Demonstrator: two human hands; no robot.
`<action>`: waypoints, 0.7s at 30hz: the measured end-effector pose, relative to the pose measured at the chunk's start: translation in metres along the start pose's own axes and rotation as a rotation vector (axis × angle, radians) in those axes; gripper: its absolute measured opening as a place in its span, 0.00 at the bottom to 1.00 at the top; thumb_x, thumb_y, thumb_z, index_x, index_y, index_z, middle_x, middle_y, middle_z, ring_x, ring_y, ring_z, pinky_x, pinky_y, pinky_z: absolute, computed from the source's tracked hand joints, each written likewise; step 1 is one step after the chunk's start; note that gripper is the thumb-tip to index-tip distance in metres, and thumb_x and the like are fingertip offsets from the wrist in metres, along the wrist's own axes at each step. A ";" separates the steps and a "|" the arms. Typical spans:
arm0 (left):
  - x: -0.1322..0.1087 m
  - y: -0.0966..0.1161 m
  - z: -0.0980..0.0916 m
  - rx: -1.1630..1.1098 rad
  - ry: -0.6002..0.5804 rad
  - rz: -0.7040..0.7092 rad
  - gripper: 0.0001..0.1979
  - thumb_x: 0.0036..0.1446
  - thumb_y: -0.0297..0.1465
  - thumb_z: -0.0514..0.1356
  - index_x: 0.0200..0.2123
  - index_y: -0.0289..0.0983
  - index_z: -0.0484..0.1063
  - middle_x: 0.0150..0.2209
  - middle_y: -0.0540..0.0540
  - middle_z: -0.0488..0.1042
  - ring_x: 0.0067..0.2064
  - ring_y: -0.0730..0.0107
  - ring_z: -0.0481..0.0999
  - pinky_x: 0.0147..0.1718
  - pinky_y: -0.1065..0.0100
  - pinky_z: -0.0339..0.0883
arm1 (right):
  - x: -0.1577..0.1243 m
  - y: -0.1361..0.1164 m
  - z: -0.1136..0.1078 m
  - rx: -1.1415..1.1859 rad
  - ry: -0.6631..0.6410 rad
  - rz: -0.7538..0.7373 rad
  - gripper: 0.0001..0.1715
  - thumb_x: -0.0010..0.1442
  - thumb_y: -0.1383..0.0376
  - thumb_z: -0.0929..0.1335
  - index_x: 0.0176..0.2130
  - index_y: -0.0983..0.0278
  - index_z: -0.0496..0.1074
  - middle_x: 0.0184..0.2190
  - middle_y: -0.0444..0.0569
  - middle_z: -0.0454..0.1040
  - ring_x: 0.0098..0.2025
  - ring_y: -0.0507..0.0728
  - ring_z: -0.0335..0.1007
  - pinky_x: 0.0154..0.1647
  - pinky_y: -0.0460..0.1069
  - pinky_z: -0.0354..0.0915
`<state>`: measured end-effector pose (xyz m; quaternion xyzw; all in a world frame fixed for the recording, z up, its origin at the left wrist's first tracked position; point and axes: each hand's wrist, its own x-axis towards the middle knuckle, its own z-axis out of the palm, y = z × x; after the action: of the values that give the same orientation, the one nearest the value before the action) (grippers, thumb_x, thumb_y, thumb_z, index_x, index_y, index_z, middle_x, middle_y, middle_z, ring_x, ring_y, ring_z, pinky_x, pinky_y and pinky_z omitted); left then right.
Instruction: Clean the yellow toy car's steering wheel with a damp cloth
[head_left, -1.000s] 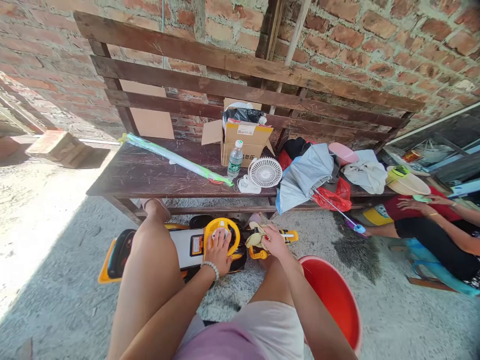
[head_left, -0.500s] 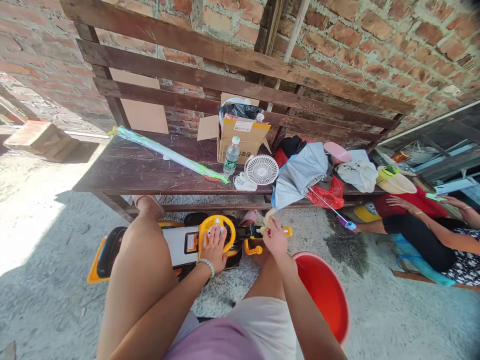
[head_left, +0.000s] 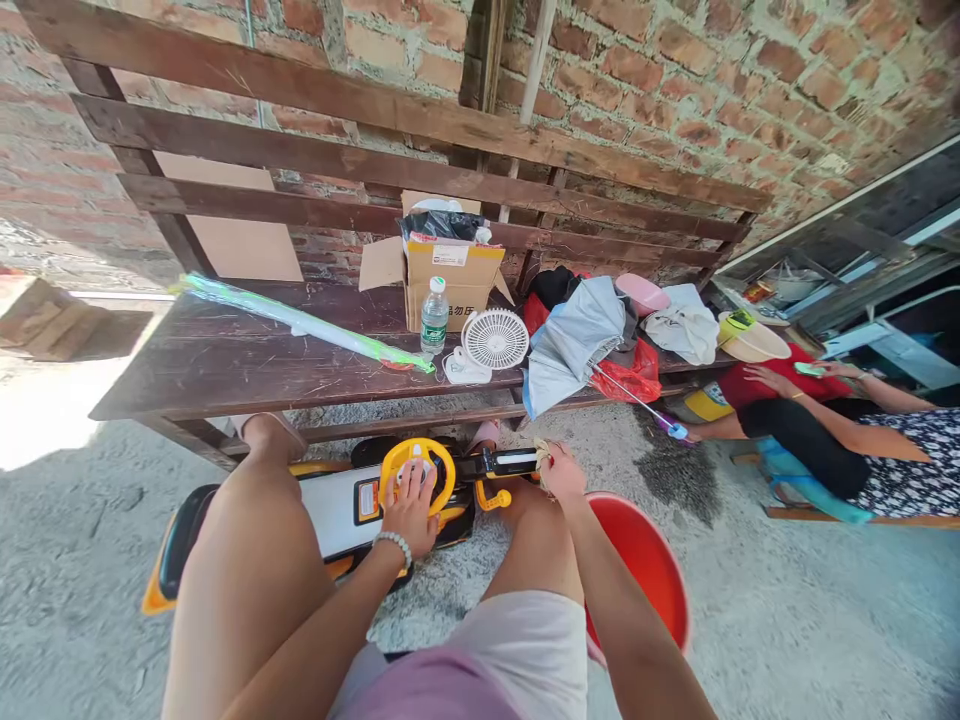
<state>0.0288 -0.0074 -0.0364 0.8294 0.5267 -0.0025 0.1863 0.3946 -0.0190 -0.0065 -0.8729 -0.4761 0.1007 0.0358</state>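
Observation:
A yellow and black ride-on toy excavator stands on the ground between my legs, with a white body panel [head_left: 324,512]. My left hand [head_left: 410,505] lies with its fingers stretched over the hub of the yellow steering wheel [head_left: 448,470]. My right hand [head_left: 564,474] is closed on a pale cloth [head_left: 541,462], which wraps round the far end of the toy's black arm [head_left: 480,464]. That end is hidden by the cloth and my fingers. Below the arm sticks out a yellow bucket-like part [head_left: 496,497].
A red tub [head_left: 637,570] stands beside my right knee. The wooden bench [head_left: 217,370] ahead bears a cardboard box [head_left: 450,275], a water bottle [head_left: 434,318], a white fan [head_left: 496,340] and a grey umbrella [head_left: 574,335]. A person [head_left: 847,440] sits at the right.
My right hand and the cloth have moved to the outer end of the toy's arm, covering its yellow tip. My left hand remains on the wheel. The view has shifted slightly right.

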 end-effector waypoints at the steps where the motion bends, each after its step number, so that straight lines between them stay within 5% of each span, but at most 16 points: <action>1: 0.000 0.001 0.000 0.001 0.009 -0.001 0.44 0.67 0.37 0.61 0.83 0.35 0.57 0.86 0.34 0.44 0.86 0.37 0.43 0.81 0.35 0.36 | 0.000 -0.002 0.002 0.007 0.004 0.013 0.28 0.73 0.65 0.65 0.66 0.52 0.80 0.73 0.50 0.73 0.57 0.61 0.80 0.54 0.52 0.76; 4: -0.001 0.002 -0.002 0.018 0.019 -0.021 0.44 0.66 0.35 0.62 0.83 0.36 0.58 0.85 0.34 0.45 0.86 0.37 0.43 0.81 0.34 0.37 | -0.012 -0.022 0.012 0.088 0.030 -0.066 0.28 0.71 0.68 0.66 0.64 0.54 0.82 0.72 0.52 0.74 0.62 0.62 0.78 0.62 0.53 0.74; 7: 0.000 0.003 -0.004 0.055 0.003 -0.037 0.44 0.65 0.33 0.62 0.83 0.35 0.58 0.86 0.34 0.44 0.86 0.38 0.41 0.81 0.35 0.36 | -0.034 -0.048 0.026 0.222 0.023 -0.324 0.31 0.67 0.71 0.67 0.64 0.55 0.82 0.70 0.51 0.75 0.67 0.61 0.75 0.69 0.54 0.71; 11: 0.001 -0.001 0.000 0.099 0.003 -0.027 0.44 0.65 0.31 0.61 0.83 0.36 0.58 0.86 0.35 0.44 0.86 0.40 0.42 0.81 0.36 0.37 | -0.046 -0.061 0.027 0.274 -0.034 -0.470 0.34 0.67 0.71 0.66 0.68 0.54 0.79 0.72 0.49 0.73 0.65 0.61 0.75 0.70 0.54 0.71; 17: 0.000 -0.005 0.002 0.100 0.050 -0.008 0.44 0.64 0.31 0.61 0.82 0.36 0.60 0.85 0.34 0.48 0.86 0.40 0.46 0.81 0.36 0.41 | -0.024 -0.003 -0.016 0.016 -0.068 -0.089 0.32 0.69 0.70 0.66 0.67 0.52 0.80 0.76 0.49 0.69 0.65 0.64 0.73 0.64 0.55 0.71; 21: 0.000 -0.002 0.000 0.110 0.034 -0.015 0.44 0.64 0.31 0.61 0.82 0.35 0.58 0.85 0.33 0.49 0.86 0.40 0.46 0.80 0.36 0.42 | -0.007 0.050 -0.041 0.033 0.093 0.158 0.32 0.73 0.68 0.62 0.71 0.61 0.76 0.76 0.59 0.66 0.65 0.66 0.74 0.65 0.55 0.69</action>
<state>0.0271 -0.0072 -0.0368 0.8343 0.5351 -0.0185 0.1315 0.4409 -0.0507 0.0264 -0.9108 -0.4016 0.0704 0.0644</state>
